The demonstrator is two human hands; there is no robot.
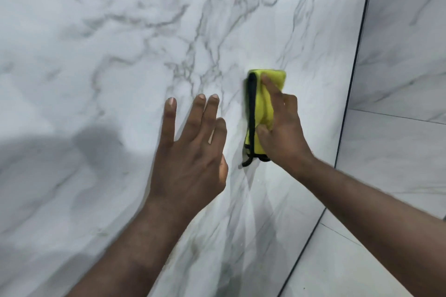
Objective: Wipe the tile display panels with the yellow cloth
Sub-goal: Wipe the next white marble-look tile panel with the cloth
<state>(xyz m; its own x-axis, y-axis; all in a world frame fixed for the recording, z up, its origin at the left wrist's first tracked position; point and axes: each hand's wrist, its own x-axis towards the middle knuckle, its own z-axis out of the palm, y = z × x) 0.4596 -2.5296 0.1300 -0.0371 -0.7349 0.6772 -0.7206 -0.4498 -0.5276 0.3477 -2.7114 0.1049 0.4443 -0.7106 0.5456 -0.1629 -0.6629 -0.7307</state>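
Head: yellow cloth (pixel 262 101) lies under right hand (pixel 282 129) grip.

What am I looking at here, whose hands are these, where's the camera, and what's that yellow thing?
No machine here: these are a person's two bare hands, filmed by one wide-angle camera worn on their head, looking forward and down. In front stands a large glossy tile panel with grey marble veins; a dark strip separates it from a neighbouring panel at the right. The right hand grips a folded yellow cloth with black edging and presses it against the panel. The left hand is open, fingers spread, close to the panel; whether it touches is unclear.
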